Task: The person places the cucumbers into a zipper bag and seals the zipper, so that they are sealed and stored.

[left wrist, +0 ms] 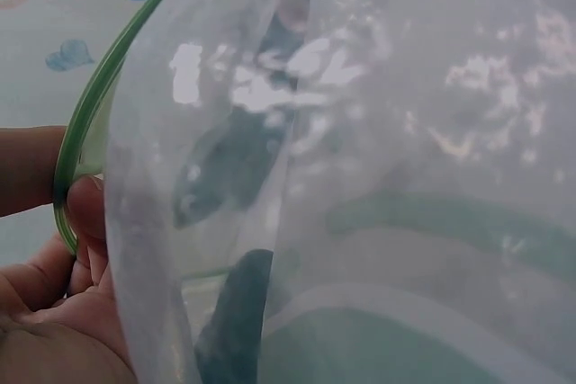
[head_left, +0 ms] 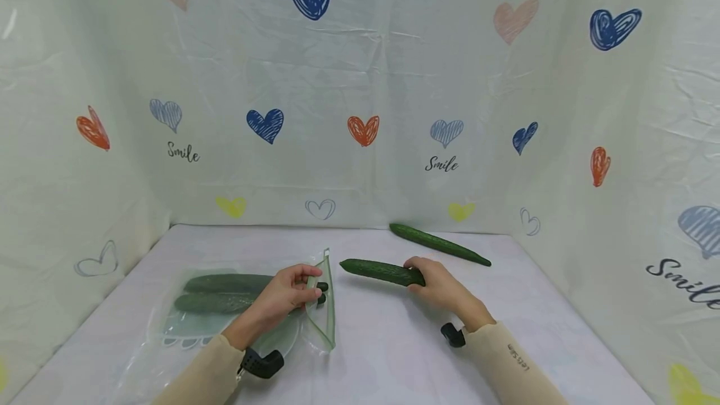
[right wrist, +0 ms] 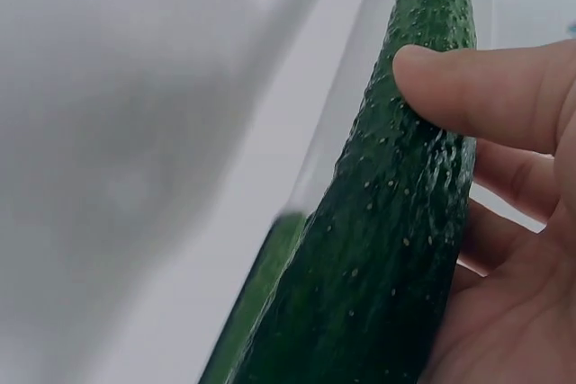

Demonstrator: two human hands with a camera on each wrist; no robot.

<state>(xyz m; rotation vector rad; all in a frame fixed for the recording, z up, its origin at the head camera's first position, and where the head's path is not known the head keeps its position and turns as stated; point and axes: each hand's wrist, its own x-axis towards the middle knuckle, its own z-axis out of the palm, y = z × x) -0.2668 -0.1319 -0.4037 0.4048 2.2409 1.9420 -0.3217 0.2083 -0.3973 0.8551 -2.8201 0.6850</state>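
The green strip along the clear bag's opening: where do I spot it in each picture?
Head: the green strip runs steeply down, just left of centre, in the lower half.
Left wrist: the green strip curves from the top edge down the left side.
Right wrist: not visible.
Shared landmark: the left hand, holding the bag at its opening, in the head and left wrist views only.

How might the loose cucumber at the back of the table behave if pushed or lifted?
The loose cucumber looks long and rounded, so it may roll if pushed sideways. It's probably stiff: the held cucumber, gripped near one end by the right hand, shows no clear sag.
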